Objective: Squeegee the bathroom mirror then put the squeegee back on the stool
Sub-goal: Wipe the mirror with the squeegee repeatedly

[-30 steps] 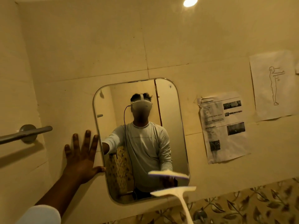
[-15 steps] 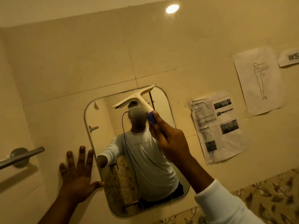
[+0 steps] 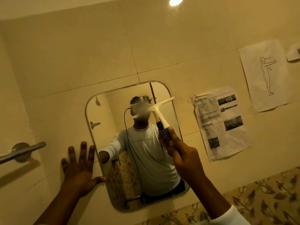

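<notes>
A rounded rectangular mirror (image 3: 112, 111) hangs on the tiled wall, reflecting a person in a light shirt. My right hand (image 3: 181, 151) grips the blue handle of a white squeegee (image 3: 159, 114). Its blade lies tilted across the upper right part of the glass, the right tip reaching just past the mirror's edge. The blade's left part looks blurred. My left hand (image 3: 79, 168) is pressed flat on the wall with fingers spread, its thumb touching the mirror's left edge. The stool is out of view.
A metal grab bar (image 3: 21, 151) sticks out from the wall at left. Printed sheets (image 3: 220, 124) and a figure drawing (image 3: 264, 75) are taped to the wall right of the mirror. Leaf-patterned tiles (image 3: 267, 197) run along the lower right. A ceiling light (image 3: 175, 1) glows above.
The squeegee went from below the mirror up to its top, and has now slid down and to the right across the upper glass. My left hand stays flat on the wall.
</notes>
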{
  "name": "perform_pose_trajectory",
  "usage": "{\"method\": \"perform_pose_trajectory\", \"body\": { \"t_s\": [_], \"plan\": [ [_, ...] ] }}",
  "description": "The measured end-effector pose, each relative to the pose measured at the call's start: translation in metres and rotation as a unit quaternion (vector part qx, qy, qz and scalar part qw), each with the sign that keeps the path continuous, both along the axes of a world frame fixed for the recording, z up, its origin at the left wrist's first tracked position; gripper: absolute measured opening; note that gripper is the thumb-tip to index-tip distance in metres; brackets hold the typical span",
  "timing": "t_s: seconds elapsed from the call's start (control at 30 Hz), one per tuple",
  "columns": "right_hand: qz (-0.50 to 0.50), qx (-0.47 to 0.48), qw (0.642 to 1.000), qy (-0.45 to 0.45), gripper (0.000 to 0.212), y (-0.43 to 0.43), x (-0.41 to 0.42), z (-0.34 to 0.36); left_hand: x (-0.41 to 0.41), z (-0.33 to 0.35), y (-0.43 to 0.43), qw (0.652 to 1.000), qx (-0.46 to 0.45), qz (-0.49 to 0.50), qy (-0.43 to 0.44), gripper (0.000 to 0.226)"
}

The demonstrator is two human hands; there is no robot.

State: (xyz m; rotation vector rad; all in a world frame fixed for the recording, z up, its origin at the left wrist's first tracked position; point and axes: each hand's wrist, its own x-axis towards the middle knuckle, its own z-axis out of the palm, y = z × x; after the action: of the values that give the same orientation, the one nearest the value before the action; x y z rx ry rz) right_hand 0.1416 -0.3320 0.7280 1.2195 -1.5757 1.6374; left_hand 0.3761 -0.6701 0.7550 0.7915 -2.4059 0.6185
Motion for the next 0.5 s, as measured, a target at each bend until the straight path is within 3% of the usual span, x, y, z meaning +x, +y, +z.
{"method": "perform_pose_trajectory", "body": {
  "t_s": [0.27, 0.5],
  "plan": [
    [0.017, 0.010, 0.998, -0.056, 0.055, 0.004, 0.040, -0.091, 0.001, -0.001, 0.004, 1.000, -0.009, -0.002, 0.005, 0.147],
    [-0.040, 0.054, 0.994, -0.090, 0.061, 0.007, 0.073, -0.159, 0.000, -0.001, 0.005, 1.000, -0.014, -0.004, 0.000, 0.140]
  ]
}}
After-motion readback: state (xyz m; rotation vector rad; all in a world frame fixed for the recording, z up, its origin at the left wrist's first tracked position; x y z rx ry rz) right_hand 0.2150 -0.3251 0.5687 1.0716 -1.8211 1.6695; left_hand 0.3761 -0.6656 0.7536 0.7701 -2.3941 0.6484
